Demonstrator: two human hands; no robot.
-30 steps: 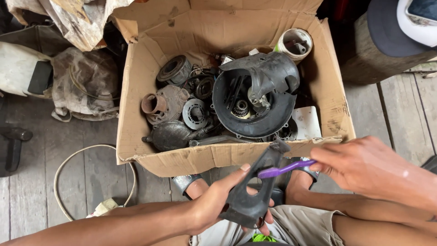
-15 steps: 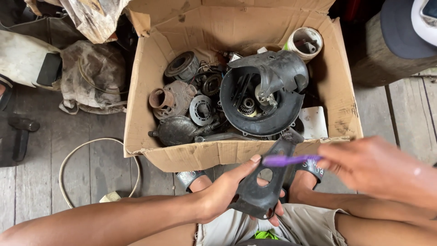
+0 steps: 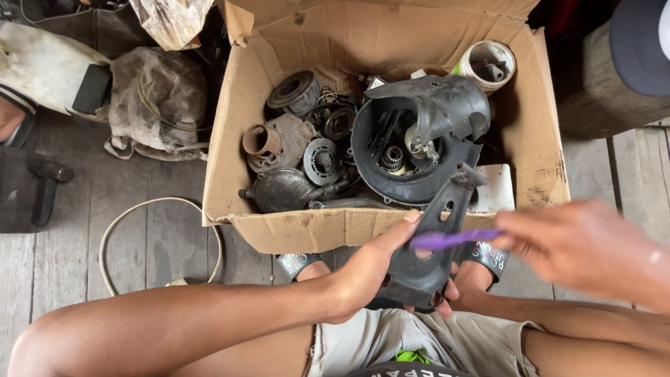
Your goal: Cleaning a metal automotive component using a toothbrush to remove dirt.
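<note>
While you sit on the plank floor with your knees up, your left hand holds a black plastic part just below the centre of the frame, its grip closed around the part's lower, wider end with the thumb pressed on its left edge. The part tilts up and to the right, and its narrow top overlaps the near edge of the box. Your right hand comes in from the right, blurred, its grip pinched on a purple brush whose handle lies across the part's middle, touching it.

The cardboard box fills the upper centre of the frame, flaps open. Inside it, on the right, sits a round black housing with small gears showing in its hollow. Left of that lie a rusty metal cylinder, a round grey disc and a dark flat cover. A white pot stands in the box's upper right corner.

On the floor at lower left, a pale cord curls in a loop. A dirty cloth bundle lies at upper left, beside a white casing.
</note>
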